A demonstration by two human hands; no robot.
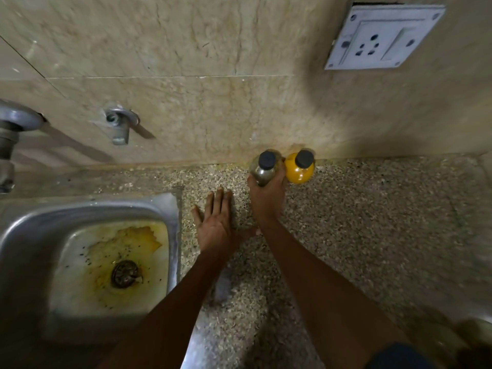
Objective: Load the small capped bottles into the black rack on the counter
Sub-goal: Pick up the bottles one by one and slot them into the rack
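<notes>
Two small black-capped bottles stand touching at the speckled stone bench's (372,222) back edge, about 12 o'clock.
The right hand (267,197) wraps the clear dark-filled bottle (263,170); the yellow-filled bottle (299,171) stands free; the left hand (214,222) lies flat, fingers spread, empty. No label readable.

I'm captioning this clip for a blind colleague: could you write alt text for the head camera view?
The right hand grips a black-capped bottle of dark contents beside a black-capped yellow bottle, both against the tiled wall on a speckled counter. The left hand rests flat by a stained steel sink. No rack is visible.
</notes>
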